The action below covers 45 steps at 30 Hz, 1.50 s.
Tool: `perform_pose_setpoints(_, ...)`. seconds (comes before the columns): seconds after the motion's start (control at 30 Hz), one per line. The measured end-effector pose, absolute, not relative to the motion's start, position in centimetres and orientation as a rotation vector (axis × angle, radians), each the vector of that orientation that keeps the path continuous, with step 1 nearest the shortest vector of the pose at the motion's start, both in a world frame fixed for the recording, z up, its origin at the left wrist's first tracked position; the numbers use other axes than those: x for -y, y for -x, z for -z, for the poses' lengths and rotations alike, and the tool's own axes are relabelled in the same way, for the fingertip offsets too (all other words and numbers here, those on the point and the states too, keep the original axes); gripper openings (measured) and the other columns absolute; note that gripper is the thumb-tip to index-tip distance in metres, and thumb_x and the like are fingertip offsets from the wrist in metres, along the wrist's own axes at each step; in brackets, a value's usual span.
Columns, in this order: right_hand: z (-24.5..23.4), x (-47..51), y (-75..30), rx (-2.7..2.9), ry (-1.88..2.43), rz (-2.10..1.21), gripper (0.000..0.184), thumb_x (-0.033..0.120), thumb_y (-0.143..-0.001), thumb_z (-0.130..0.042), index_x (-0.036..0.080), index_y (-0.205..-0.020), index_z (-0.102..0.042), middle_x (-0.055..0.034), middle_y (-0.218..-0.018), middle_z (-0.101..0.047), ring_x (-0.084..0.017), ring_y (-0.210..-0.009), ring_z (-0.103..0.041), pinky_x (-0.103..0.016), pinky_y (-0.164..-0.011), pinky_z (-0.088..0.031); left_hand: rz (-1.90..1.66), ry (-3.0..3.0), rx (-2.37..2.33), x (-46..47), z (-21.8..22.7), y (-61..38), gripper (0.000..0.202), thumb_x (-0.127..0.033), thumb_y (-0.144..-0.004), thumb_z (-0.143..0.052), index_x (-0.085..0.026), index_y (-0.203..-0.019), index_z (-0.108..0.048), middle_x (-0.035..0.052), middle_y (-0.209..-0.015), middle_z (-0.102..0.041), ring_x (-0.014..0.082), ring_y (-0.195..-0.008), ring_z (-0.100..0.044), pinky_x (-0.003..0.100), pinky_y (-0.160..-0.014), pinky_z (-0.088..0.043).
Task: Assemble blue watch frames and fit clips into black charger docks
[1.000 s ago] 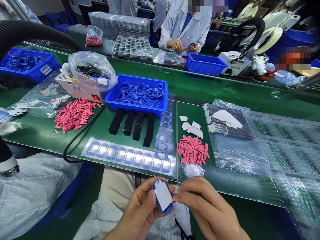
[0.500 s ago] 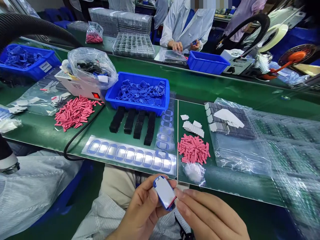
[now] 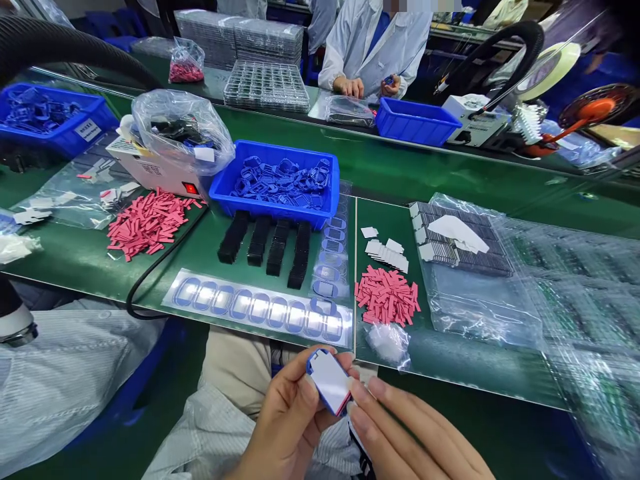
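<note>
My left hand [image 3: 285, 420] grips a rounded blue-framed part with a white face [image 3: 329, 381] by its left side, low in the view. A thin pink strip [image 3: 343, 401] runs along the part's lower right edge. My right hand [image 3: 410, 433] lies just to the right, its fingertips at that edge, and its thumb is hidden. Beyond the hands, at the belt's front edge, are a sheet of blue oval rings [image 3: 257, 310] and a pile of pink strips [image 3: 387, 297].
A blue tray of blue frames [image 3: 274, 183] stands behind black foam stacks [image 3: 265, 250]. A bagged white unit with a red switch [image 3: 160, 170] sits left. A plastic bag of grey parts [image 3: 463, 247] lies right. Across the belt, a co-worker's hands [image 3: 350, 87] work.
The part has tilted in my left hand since the oldest frame. My right fingers have shifted from pinching near its pink strip to lying along its lower edge.
</note>
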State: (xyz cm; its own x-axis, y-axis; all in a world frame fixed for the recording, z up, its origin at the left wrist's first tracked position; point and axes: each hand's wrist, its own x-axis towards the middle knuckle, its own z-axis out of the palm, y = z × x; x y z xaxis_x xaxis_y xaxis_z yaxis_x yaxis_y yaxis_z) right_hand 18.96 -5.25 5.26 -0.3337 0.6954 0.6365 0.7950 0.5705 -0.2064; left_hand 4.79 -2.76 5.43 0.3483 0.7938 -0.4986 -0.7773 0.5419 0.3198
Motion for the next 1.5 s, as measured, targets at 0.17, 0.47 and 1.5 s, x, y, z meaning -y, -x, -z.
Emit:
perform_pose_setpoints(0.17,-5.1,4.0,-18.3,1.889,1.155,-0.083,0.021,0.024,-0.081,-0.062,0.012,-0.097,-0.065,-0.0098,-0.094,-0.070,-0.023,-0.095,-0.064,-0.032,-0.074,-0.057,-1.104,-0.063,-0.685,2.8,-5.4,-5.2,0.029,-0.033,-0.063,-0.076,-0.022,-0.089,-0.072,0.0031,-0.093,-0.075,0.0121,-0.085,-0.067,0.016,-0.076,-0.049)
perform_pose_setpoints(0.47,-5.4,3.4,-17.0,1.514,1.183,-0.463,0.024,0.027,-0.076,-0.068,0.018,-0.099,-0.065,-0.0085,-0.087,-0.067,-0.024,-0.084,-0.063,-0.037,-0.065,-0.053,-1.152,-0.138,-0.762,3.1,-5.2,-5.8,0.036,-0.043,-0.055,-0.079,-0.026,-0.086,-0.073,0.0023,-0.086,-0.074,0.0152,-0.086,-0.066,0.018,-0.077,-0.047)
perform_pose_setpoints(1.5,-3.9,3.4,-18.8,1.673,1.034,-0.394,0.027,0.018,-0.078,-0.065,0.014,-0.104,-0.061,-0.0082,-0.086,-0.066,-0.023,-0.085,-0.058,-0.037,-0.064,-0.050,-0.948,-2.660,-0.654,-1.4,-6.8,0.8,0.036,-0.034,-0.082,-0.058,-0.026,-0.117,-0.057,0.0030,-0.117,-0.065,0.0171,-0.114,-0.054,0.033,-0.106,-0.027)
